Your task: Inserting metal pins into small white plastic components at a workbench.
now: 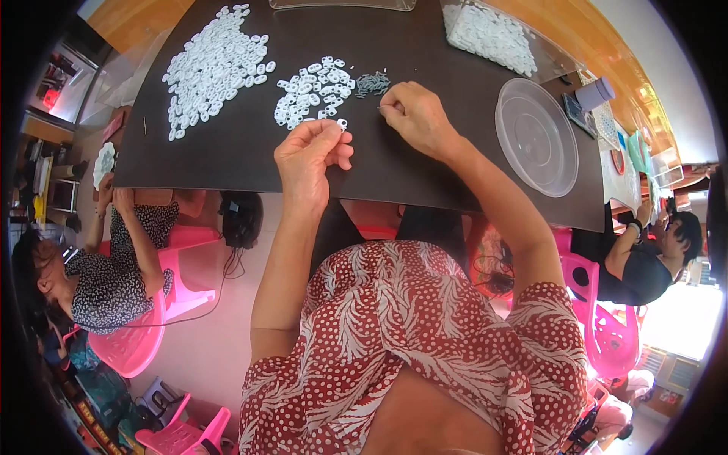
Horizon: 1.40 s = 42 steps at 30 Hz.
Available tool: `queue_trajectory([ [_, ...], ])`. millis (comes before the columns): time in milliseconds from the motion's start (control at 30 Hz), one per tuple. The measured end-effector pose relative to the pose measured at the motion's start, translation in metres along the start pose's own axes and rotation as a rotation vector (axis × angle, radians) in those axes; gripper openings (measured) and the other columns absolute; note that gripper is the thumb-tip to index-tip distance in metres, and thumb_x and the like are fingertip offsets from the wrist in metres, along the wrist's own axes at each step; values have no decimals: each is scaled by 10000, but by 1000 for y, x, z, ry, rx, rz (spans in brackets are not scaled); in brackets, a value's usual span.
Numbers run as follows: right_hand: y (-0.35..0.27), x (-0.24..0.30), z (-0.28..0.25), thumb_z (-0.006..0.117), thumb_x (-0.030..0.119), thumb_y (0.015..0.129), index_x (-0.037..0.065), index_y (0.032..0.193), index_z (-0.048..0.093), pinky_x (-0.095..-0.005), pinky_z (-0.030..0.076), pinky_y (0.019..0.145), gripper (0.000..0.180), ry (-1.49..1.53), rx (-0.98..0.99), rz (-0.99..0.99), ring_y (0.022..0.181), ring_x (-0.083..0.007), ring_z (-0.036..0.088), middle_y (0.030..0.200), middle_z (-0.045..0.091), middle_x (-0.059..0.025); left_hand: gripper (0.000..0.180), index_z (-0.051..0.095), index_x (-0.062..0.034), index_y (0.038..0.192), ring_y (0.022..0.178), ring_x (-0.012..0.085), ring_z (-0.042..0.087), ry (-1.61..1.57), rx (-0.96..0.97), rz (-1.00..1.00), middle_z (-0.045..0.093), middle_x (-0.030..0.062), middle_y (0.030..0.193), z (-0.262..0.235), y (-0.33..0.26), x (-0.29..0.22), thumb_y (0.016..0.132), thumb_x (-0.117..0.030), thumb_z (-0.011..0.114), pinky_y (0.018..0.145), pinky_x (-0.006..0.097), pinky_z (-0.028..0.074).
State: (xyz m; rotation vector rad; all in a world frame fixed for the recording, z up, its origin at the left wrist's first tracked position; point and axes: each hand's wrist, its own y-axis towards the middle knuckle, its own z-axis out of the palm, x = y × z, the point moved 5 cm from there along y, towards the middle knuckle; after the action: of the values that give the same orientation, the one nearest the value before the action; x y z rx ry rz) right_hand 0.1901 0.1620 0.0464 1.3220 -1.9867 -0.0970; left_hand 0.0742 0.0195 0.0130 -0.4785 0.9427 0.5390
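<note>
My left hand pinches a small white plastic piece with holes between thumb and forefinger, above the dark table. To its right, my right hand is closed with its fingertips together, just below a small heap of grey pins. What it pinches, if anything, is too small to name. Just beyond my left hand lies a loose pile of small white plastic pieces. Farther left spreads a larger pile of white oval pieces with holes.
A round clear lid lies at the right. Behind it are a clear bin of white pieces, a purple cup and a dark phone-like slab. Other people sit on pink chairs at left and right.
</note>
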Motion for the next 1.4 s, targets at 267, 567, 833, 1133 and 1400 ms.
queue_trajectory([
  [267, -16, 35, 16, 646, 61, 786, -27, 833, 604, -267, 480, 579, 108, 521, -6, 290, 628, -100, 574, 679, 606, -62, 100, 626, 55, 912, 545, 124, 576, -31, -8, 83, 634, 113, 742, 5, -4, 0, 822, 9, 622, 460, 231, 470],
  [567, -23, 44, 26, 625, 8, 792, -32, 920, 582, -224, 477, 609, 141, 709, 11, 309, 654, -59, 547, 744, 595, -23, 126, 638, 57, 943, 576, 120, 578, 105, 44, 65, 637, 86, 756, 6, -14, -1, 823, 19, 621, 498, 231, 471],
  [833, -25, 49, 19, 619, 4, 786, -38, 928, 592, -229, 485, 633, 151, 603, 51, 315, 674, -67, 560, 749, 600, -32, 104, 630, 56, 904, 568, 101, 571, 148, 74, 99, 625, 72, 735, 3, -17, -3, 811, 13, 612, 476, 210, 458],
  [1133, -29, 52, 21, 621, -4, 782, -38, 928, 606, -221, 483, 638, 150, 699, 13, 313, 682, -57, 552, 758, 600, -28, 168, 619, 66, 985, 579, 136, 587, 58, 60, 25, 634, 109, 756, 1, -24, -4, 829, 10, 593, 500, 251, 486],
  [1400, -30, 53, 21, 627, -15, 812, -32, 1001, 595, -210, 482, 718, 193, 736, 72, 358, 790, -76, 577, 876, 609, -37, 152, 618, 72, 988, 625, 153, 623, 74, 94, 67, 649, 125, 793, 1, -30, -5, 864, -9, 584, 520, 245, 506],
])
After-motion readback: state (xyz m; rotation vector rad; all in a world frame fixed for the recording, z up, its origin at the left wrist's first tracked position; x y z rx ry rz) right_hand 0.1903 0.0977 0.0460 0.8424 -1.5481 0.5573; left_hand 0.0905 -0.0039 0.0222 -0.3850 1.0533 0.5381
